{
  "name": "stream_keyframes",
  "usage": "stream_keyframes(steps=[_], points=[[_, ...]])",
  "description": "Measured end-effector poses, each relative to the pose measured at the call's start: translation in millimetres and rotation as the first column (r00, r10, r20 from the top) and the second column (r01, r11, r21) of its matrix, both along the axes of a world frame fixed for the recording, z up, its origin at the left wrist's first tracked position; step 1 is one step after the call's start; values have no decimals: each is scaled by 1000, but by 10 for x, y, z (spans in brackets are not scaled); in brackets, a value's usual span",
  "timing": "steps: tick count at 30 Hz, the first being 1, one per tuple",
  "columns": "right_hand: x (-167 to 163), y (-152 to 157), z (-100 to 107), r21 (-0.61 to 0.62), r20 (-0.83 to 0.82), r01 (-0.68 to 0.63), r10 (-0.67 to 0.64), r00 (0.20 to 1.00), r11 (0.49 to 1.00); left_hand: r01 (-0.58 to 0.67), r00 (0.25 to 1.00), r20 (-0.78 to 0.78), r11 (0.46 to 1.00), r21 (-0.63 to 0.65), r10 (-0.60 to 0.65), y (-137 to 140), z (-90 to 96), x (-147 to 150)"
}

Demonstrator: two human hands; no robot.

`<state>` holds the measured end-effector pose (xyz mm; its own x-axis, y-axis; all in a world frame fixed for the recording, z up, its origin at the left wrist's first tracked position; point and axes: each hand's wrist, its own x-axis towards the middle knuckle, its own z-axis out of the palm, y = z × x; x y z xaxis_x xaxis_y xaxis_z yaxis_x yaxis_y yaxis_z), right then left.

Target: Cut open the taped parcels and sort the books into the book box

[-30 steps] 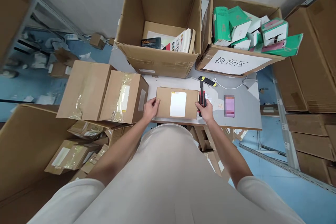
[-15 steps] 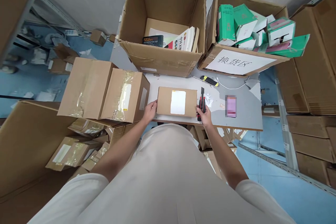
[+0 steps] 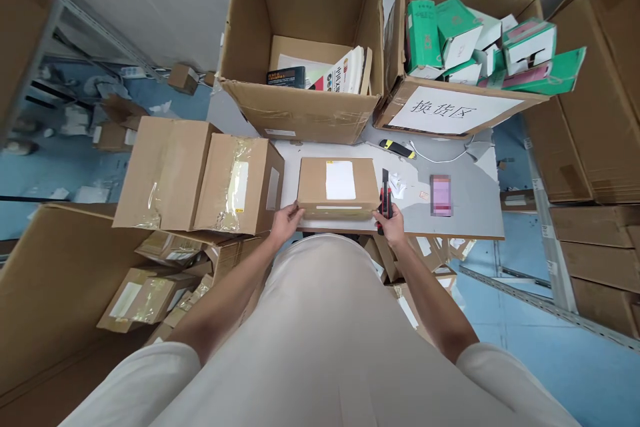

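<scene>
Plainly brown and white-labelled, the carton [image 3: 338, 181] is gripped by the left hand [image 3: 285, 223], the right hand [image 3: 393, 223] clutching a cutter [image 3: 385, 195].

Soft, even light; edge distortion.

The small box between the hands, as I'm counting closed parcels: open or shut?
Shut: the small box shows a flat labelled face and no raised flap.

The carton [image 3: 312, 181] is matt cardboard, its label [image 3: 341, 180] smooth paper.
</scene>
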<state>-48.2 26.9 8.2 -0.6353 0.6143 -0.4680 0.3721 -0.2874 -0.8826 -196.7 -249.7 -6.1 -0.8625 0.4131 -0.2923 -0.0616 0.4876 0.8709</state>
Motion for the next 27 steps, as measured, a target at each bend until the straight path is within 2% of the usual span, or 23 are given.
stream_keyframes(steps=[5, 9, 14, 16, 17, 19, 20, 21, 22, 24, 25, 26, 27], points=[[-250, 230, 196, 134, -22, -17, 20, 1000, 991, -122, 964, -255, 971, -204, 67, 195, 378, -197], [-438, 291, 204, 215, 43, -31, 22, 999, 976, -144, 966, -253, 935, -325, 61, 411, 466, -424], [-541, 337, 226, 352, 122, -100, 60, 991, 931, -61, 962, -272, 958, -280, -18, 517, 411, -383], [-540, 369, 308, 461, 147, -135, 75, 986, 877, -83, 933, -360, 967, -241, -9, 504, 366, -267], [-542, 381, 371, 530, 159, -158, 85, 984, 833, -92, 908, -420, 971, -220, -9, 492, 341, -209], [-574, 383, 537, 659, 203, -276, 187, 961, 700, -14, 846, -526, 982, -188, -89, 463, 289, -113], [-610, 365, 633, 702, 245, -378, 294, 924, 603, 68, 812, -560, 980, -188, -164, 448, 263, -79], [-663, 332, 728, 725, 301, -493, 423, 855, 481, 157, 779, -578, 968, -197, -244, 435, 240, -56], [-730, 285, 818, 725, 368, -601, 550, 750, 336, 232, 750, -585, 951, -207, -310, 423, 218, -42], [-890, 161, 956, 675, 516, -737, 701, 493, 21, 301, 719, -589, 929, -215, -369, 403, 179, -32], [-973, 94, 998, 636, 589, -763, 712, 382, -117, 306, 717, -589, 928, -213, -372, 396, 163, -34], [-1052, 29, 1022, 594, 655, -772, 695, 297, -229, 310, 718, -588, 928, -209, -372, 391, 149, -39], [-1121, -28, 1031, 552, 710, -772, 663, 238, -314, 314, 718, -588, 927, -205, -373, 389, 137, -45]])
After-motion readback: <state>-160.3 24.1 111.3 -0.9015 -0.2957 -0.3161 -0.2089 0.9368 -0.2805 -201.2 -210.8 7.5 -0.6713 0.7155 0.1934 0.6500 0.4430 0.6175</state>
